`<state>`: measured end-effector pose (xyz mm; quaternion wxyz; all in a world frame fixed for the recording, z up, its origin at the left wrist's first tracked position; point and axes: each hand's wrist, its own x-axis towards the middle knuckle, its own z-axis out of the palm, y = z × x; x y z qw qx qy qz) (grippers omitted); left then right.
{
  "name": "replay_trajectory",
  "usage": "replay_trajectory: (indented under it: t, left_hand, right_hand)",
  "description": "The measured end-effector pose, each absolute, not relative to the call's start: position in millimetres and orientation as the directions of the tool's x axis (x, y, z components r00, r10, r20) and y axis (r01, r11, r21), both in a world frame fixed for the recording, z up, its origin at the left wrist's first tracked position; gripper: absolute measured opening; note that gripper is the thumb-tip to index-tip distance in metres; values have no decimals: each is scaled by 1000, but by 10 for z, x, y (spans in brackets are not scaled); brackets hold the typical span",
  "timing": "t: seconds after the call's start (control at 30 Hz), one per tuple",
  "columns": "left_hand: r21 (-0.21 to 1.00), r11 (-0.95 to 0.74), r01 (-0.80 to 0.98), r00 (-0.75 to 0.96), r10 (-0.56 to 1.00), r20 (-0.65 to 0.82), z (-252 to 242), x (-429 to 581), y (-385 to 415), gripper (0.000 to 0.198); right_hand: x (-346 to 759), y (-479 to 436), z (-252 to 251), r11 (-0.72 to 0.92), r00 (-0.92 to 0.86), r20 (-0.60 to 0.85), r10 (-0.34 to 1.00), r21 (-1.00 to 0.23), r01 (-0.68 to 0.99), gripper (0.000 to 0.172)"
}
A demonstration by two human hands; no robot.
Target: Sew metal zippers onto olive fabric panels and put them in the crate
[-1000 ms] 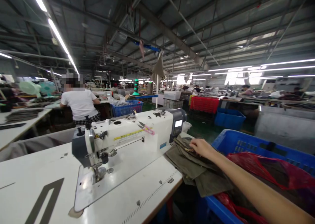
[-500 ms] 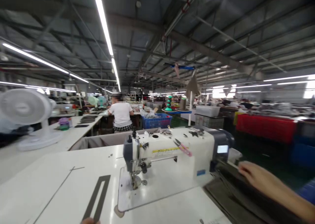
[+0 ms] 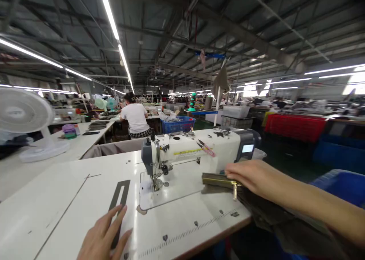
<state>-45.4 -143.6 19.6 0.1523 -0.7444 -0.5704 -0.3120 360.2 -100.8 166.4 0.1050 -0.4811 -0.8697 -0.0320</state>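
Note:
My left hand (image 3: 104, 235) lies with its fingers spread on a dark slotted strip (image 3: 124, 191), flat on the white table left of the sewing machine (image 3: 188, 149). My right hand (image 3: 246, 172) is closed on a folded dark olive fabric piece (image 3: 218, 180) with a brass-coloured zipper and pull (image 3: 234, 191). The fabric is at the table's right side, in front of the machine's motor end; more of it hangs over the edge. Pink-handled snips (image 3: 207, 149) rest on the machine.
A white fan (image 3: 25, 115) stands at the left. A ruler scale (image 3: 182, 233) runs along the table's front edge. Blue bins (image 3: 339, 185) are at the right. Beyond the machine, a person in a white shirt (image 3: 135, 117) sits near a blue basket (image 3: 178, 125).
My right hand has moved left with the fabric, onto the table. More of my left hand shows, now spread over the strip. The view has tilted down.

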Motion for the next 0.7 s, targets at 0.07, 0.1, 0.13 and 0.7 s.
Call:
replay_trajectory:
  t: [0.07,0.1,0.13,0.7]
  left_hand:
    - [237,-386,892,124,712,692,500,-185,-1489,50]
    - [298,-428,853,118,715,689,672,-24,-1521,52]
    - [344,-477,809,136,721,680,840,142,-1549,52]
    - [853,-149,501,381,922,-63,631,622,-1608,18]
  right_hand:
    - [3264,-1084,1689,644,-632,162,758,-32,764,29]
    - [3113,-1124,1684,698,-687,152,711,-41,714,27]
    - [2977,-1164,1672,746,-735,143,663,-53,664,25]
    - [2948,-619,1554,547,-609,126,783,-607,577,17]
